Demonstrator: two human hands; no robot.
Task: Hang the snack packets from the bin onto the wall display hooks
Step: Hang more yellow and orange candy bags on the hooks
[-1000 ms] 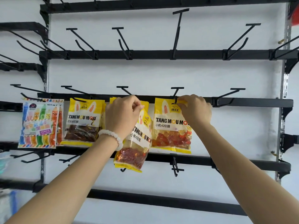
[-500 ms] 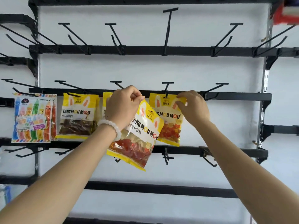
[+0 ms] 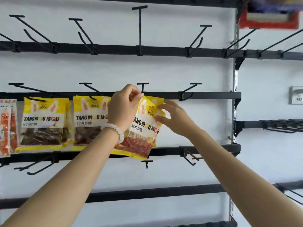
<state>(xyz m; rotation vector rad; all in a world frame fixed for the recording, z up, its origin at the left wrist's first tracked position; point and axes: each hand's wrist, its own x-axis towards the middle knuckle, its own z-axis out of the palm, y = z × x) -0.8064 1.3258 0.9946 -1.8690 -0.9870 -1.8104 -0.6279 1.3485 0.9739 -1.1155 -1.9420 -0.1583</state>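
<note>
My left hand (image 3: 124, 110) pinches the top edge of a yellow TANG MOU MOU gummy packet (image 3: 144, 130) with red and orange sweets. The packet's top sits just under a black T-ended hook (image 3: 142, 86) on the middle rail and tilts down to the left. My right hand (image 3: 173, 118) pinches the packet's right edge between thumb and fingers. A strip of another yellow packet (image 3: 158, 100) shows behind it on the same hook. The bin is out of view.
Two yellow packets with brown sweets (image 3: 43, 122) (image 3: 89, 119) hang to the left, and a colourful packet (image 3: 6, 126) hangs at the far left. A bare hook (image 3: 191, 90) stands to the right. More bare hooks line the upper rail (image 3: 164, 50) and lower rail (image 3: 213, 147).
My left hand has carried the tilted packet rightward and up, in front of the hanging one. My right hand has shifted from the hanging packet's top to the right edge.
</note>
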